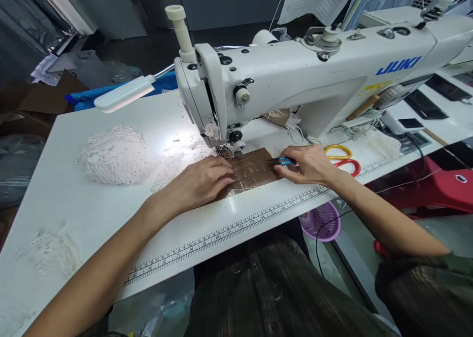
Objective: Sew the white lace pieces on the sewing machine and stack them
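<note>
My right hand is closed around small blue thread snips, whose dark blades point left over a shiny brown sheet. Bits of loose thread lie on that sheet, which is flat on the table in front of the needle area. My left hand rests palm down at the sheet's left end, its fingers stretched out beside the presser foot. White lace lies behind and left of this hand, partly hidden by it. The white sewing machine stands just behind both hands.
A bundle of white lace sits to the left, with more lace nearer me. Scissors with red and yellow handles lie beyond my right wrist. A printed ruler runs along the front edge; a purple basket stands below.
</note>
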Action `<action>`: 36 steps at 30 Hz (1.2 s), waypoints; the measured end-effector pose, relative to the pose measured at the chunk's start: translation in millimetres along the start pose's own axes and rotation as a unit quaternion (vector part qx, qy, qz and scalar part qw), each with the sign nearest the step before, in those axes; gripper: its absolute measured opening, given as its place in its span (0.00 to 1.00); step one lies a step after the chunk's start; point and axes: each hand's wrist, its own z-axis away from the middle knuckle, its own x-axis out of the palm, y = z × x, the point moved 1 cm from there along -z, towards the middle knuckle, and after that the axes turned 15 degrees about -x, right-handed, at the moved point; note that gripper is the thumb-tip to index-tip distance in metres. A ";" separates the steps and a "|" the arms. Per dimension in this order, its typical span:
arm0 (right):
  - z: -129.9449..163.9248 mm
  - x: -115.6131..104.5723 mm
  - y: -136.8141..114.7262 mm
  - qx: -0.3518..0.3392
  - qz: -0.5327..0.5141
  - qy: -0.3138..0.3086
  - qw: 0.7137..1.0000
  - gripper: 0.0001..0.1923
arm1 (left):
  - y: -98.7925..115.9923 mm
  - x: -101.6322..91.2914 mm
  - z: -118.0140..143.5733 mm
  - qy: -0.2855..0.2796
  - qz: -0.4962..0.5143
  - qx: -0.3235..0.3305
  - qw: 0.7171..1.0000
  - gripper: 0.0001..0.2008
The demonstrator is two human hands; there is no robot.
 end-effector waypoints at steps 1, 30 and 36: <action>1.6 0.7 3.3 0.014 0.005 0.008 1.000 0.25 | 2.2 -0.5 1.5 -0.001 -0.013 -0.001 1.000 0.14; -74.5 50.1 -26.1 -0.117 -0.171 0.056 0.977 0.21 | -44.1 22.8 43.3 0.298 0.105 -0.117 0.942 0.06; -55.7 47.5 -35.8 -0.133 -0.297 0.144 0.935 0.17 | -35.6 31.9 39.5 0.256 0.083 -0.108 0.957 0.08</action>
